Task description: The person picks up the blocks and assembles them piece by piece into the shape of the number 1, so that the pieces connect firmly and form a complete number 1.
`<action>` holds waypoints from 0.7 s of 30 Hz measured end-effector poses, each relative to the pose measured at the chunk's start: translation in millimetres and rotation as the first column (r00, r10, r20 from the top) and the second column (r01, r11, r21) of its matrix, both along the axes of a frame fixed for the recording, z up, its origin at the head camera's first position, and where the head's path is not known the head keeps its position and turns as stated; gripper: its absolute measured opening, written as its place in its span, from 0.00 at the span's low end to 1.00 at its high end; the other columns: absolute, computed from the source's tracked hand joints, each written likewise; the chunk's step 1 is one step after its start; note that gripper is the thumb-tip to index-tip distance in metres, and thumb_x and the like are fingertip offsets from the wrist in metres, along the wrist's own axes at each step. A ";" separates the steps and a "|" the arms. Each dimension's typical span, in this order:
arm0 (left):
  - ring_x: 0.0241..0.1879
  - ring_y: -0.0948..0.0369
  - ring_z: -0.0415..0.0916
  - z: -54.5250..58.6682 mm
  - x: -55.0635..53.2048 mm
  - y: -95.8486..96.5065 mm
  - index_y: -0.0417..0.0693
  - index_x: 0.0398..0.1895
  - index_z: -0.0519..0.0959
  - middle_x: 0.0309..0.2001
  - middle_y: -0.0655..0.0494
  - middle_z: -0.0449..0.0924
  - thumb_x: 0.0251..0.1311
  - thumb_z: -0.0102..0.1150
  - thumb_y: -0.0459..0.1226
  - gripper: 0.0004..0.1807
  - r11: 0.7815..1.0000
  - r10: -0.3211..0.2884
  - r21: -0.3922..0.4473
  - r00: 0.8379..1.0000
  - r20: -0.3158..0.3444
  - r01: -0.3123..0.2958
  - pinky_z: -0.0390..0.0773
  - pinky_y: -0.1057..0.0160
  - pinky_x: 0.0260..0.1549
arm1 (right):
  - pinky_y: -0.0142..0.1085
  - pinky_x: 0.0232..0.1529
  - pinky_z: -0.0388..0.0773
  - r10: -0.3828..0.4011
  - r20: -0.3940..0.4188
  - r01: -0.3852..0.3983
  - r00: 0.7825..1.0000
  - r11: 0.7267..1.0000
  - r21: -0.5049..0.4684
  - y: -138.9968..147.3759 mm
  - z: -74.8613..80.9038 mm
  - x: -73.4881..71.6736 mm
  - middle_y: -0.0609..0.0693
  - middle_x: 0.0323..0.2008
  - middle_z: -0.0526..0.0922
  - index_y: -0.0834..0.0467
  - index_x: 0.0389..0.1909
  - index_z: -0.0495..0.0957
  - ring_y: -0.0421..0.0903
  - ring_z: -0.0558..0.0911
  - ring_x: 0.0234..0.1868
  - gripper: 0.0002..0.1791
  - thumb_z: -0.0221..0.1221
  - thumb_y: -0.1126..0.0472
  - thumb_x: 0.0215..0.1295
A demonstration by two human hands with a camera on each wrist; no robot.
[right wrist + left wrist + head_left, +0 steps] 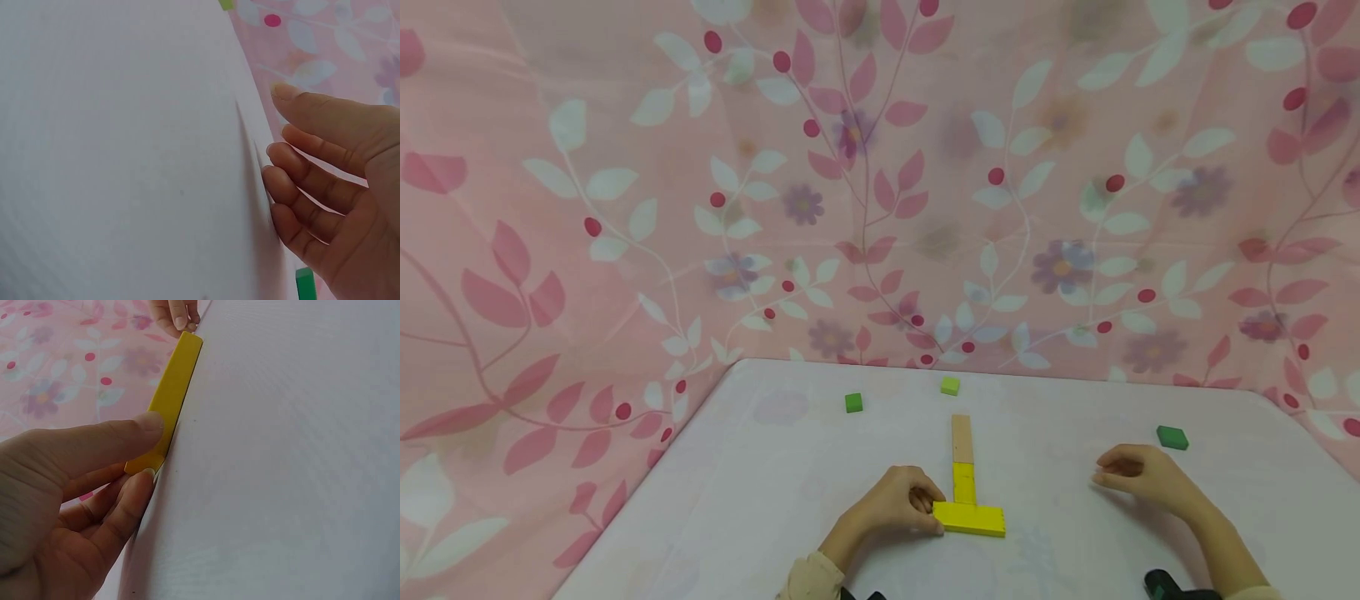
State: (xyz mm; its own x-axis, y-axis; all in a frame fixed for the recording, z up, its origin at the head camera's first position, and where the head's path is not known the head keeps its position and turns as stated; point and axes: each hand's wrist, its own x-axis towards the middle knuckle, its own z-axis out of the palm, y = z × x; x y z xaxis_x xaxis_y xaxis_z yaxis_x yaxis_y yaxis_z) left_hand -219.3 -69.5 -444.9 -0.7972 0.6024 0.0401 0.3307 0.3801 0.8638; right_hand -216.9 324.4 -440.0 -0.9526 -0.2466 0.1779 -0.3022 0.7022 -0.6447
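While the left hand (897, 502) pinches a long rectangular yellow block (972, 519) by its left end, seemingly steadying it, the right hand (1150, 479) loosely curves empty fingers.

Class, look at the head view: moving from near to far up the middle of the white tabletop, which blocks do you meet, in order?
Long yellow block → short yellow block → tan block → lime-green block.
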 end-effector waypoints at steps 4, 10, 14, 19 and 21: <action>0.25 0.72 0.72 0.0 0.3 0.2 0.37 0.35 0.84 0.27 0.61 0.75 0.39 0.74 0.29 0.15 1.000 -0.002 -0.002 1.000 -0.004 0.002 0.76 0.75 0.28 | 0.28 0.32 0.76 -0.044 0.001 0.044 0.999 0.999 0.010 3.8 1.8 3.1 0.47 0.30 0.83 0.63 0.35 0.81 0.30 0.77 0.29 0.11 0.67 0.60 0.54; 0.25 0.72 0.72 -0.3 0.4 0.1 0.38 0.35 0.84 0.26 0.62 0.75 0.38 0.75 0.29 0.16 1.000 -0.004 0.000 1.000 -0.012 0.004 0.77 0.74 0.28 | 0.28 0.31 0.75 -0.083 -0.001 0.083 0.997 0.996 0.029 9.4 4.8 4.6 0.47 0.28 0.82 0.63 0.33 0.81 0.31 0.76 0.28 0.11 0.67 0.60 0.53; 0.25 0.72 0.72 -0.3 0.5 0.0 0.38 0.35 0.84 0.26 0.62 0.75 0.38 0.75 0.29 0.15 1.000 -0.008 0.004 1.000 -0.014 0.008 0.77 0.74 0.28 | 0.28 0.30 0.75 -0.104 -0.021 0.105 0.994 0.993 0.052 14.4 5.0 3.5 0.46 0.26 0.82 0.63 0.32 0.81 0.31 0.76 0.27 0.11 0.68 0.60 0.52; 0.25 0.72 0.72 -0.2 0.8 -0.3 0.37 0.35 0.84 0.27 0.62 0.75 0.39 0.74 0.29 0.15 1.000 -0.011 0.004 1.000 -0.015 0.011 0.77 0.74 0.29 | 0.29 0.30 0.74 -0.156 -0.032 0.159 0.987 0.984 0.084 21.3 5.0 2.4 0.47 0.27 0.82 0.63 0.33 0.81 0.31 0.76 0.26 0.12 0.68 0.59 0.52; 0.25 0.72 0.72 -0.3 0.8 -0.2 0.37 0.35 0.84 0.27 0.62 0.75 0.39 0.74 0.29 0.15 1.000 -0.013 0.004 1.000 -0.018 0.013 0.77 0.74 0.29 | 0.29 0.30 0.74 -0.189 -0.029 0.191 0.982 0.976 0.101 25.1 4.8 2.1 0.47 0.27 0.82 0.63 0.33 0.81 0.31 0.76 0.26 0.13 0.68 0.58 0.53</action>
State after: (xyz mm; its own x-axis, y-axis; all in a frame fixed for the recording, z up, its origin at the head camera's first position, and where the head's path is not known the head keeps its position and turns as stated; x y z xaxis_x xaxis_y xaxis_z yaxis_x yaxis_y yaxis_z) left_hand -218.6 -69.7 -445.3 -0.7883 0.6126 0.0571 0.3513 0.3720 0.8592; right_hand -214.8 349.5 -435.2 -0.9805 -0.0796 0.1799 -0.1688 0.8103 -0.5611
